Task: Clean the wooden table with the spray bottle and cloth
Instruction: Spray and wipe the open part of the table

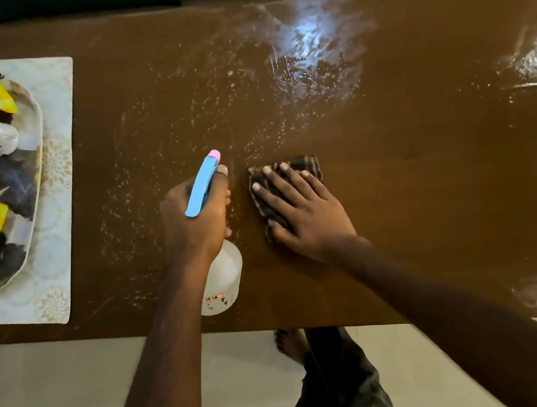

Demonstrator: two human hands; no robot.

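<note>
Left hand (194, 219): fingers curled round the spray bottle (222, 276), nozzle pointing away from the body.
Right hand (298, 206): fingers spread, pressing the striped cloth (303, 165) flat, just beside the bottle.
Wooden table (425, 167): droplets lie ahead of and left of both hands.
Progress: sprayed; wiping apparently only starting.

Head view, steeply down, near table (427, 184)
</note>
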